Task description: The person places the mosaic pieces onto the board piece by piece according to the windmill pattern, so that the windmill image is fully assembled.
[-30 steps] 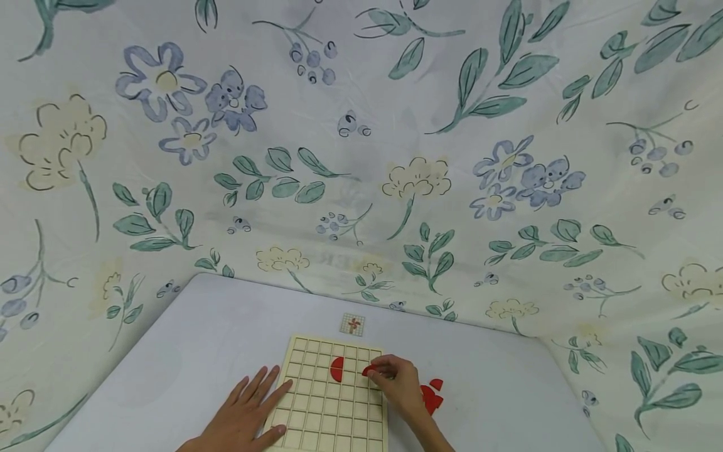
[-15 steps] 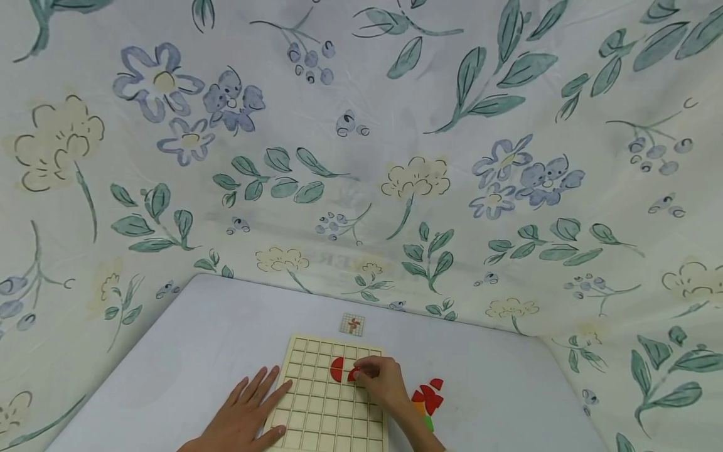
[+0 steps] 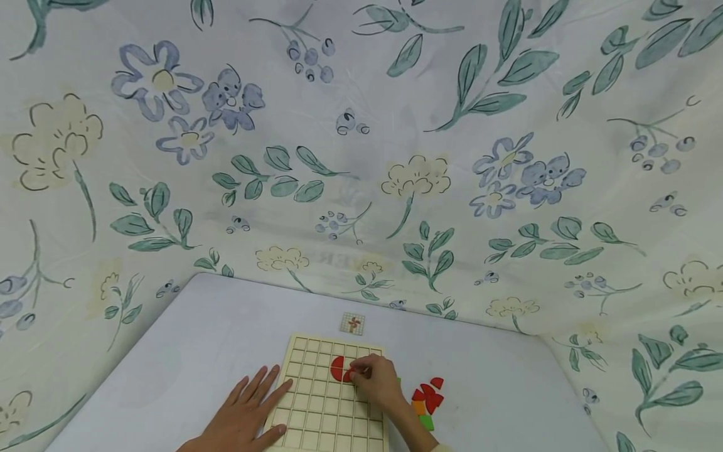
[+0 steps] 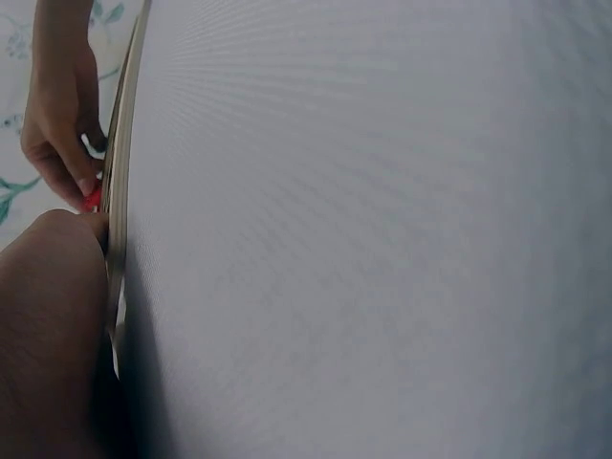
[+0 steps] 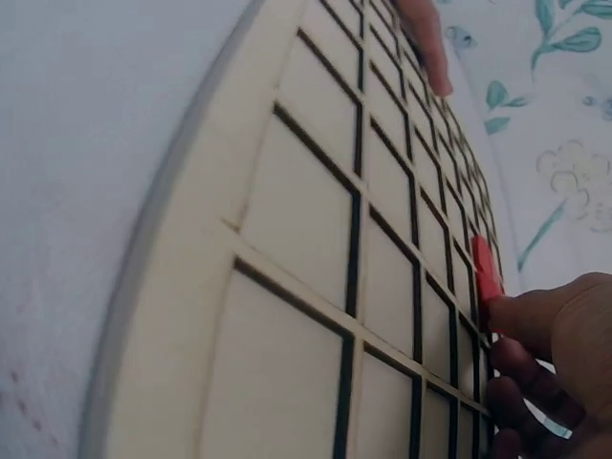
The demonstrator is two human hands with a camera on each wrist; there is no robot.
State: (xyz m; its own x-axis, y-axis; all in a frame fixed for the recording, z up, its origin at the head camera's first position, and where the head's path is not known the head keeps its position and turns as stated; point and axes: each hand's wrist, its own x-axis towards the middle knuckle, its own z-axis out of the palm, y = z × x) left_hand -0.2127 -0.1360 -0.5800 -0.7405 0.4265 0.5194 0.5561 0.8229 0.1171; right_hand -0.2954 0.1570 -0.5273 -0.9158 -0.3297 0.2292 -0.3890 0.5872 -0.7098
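Note:
A pale wooden board [image 3: 310,405] with a grid of square recesses lies on the white table. My left hand [image 3: 243,408] rests with fingers spread on its left edge. Over the upper part of the board, my right hand [image 3: 377,380] pinches a small red quarter-circle piece [image 3: 348,375] between thumb and fingertips. That piece is right beside the red half-round shape [image 3: 337,368] lying in the grid. From the right wrist view, red pieces [image 5: 486,273] show at the thumb tip; whether the held one sits down in its recess cannot be seen.
Loose red pieces [image 3: 428,394], an orange piece [image 3: 418,407] and a green piece [image 3: 427,422] lie right of the board. Behind the board is a small pattern card [image 3: 353,323] with a pinwheel picture. A floral cloth [image 3: 361,188] hangs beyond the table.
My right hand has carried the red quarter-circle left over the board, up to the red half-round shape. More of the loose pieces now show. The left hand has stayed put.

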